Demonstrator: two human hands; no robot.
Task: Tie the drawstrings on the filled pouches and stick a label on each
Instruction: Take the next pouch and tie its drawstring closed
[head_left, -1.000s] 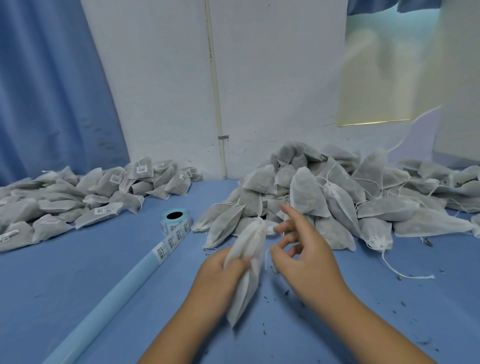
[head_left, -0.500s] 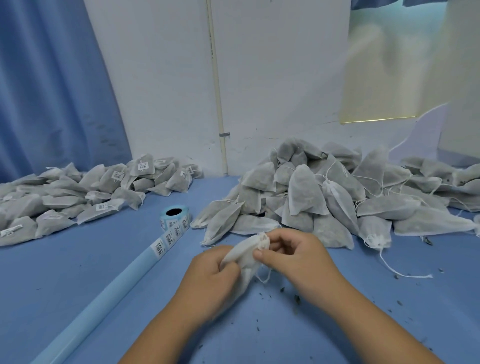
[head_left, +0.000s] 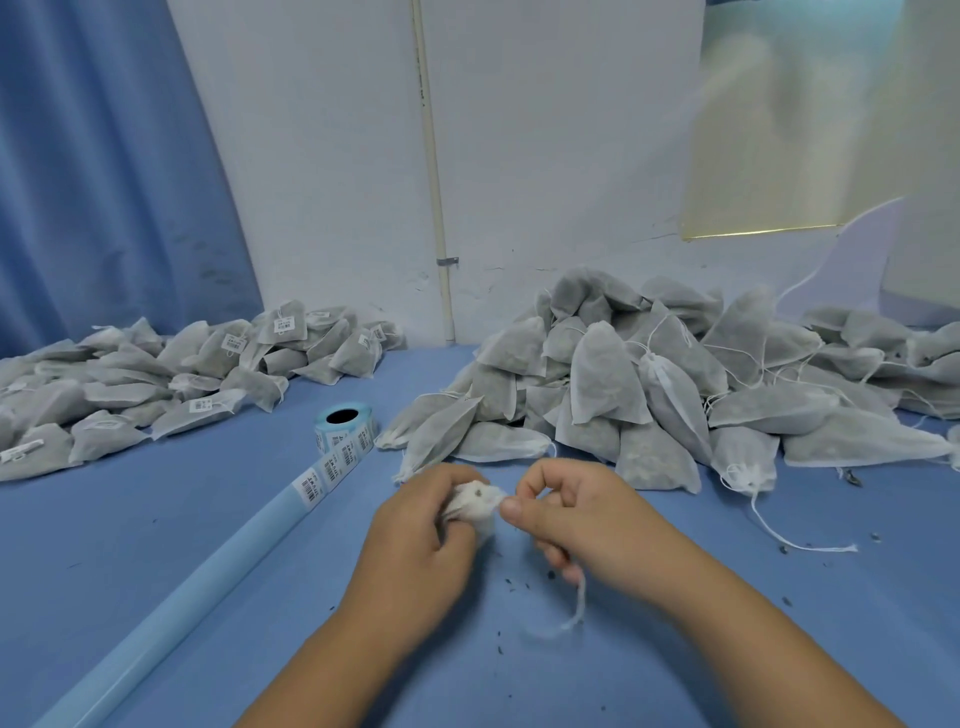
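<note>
near centre, gripping pouch (head_left: 475, 503) in curled left hand (head_left: 421, 543), gathered mouth turned right. pinching drawstring (head_left: 580, 597) at mouth with right hand (head_left: 579, 519), loose end trailing nearward. judged next: pull rightward, away from left hand.

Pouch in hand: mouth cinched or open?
Cinched. The pouch is bunched at the neck in the left hand; the right hand pinches its drawstring, end dangling below. Knotted or not: cannot tell.
</note>
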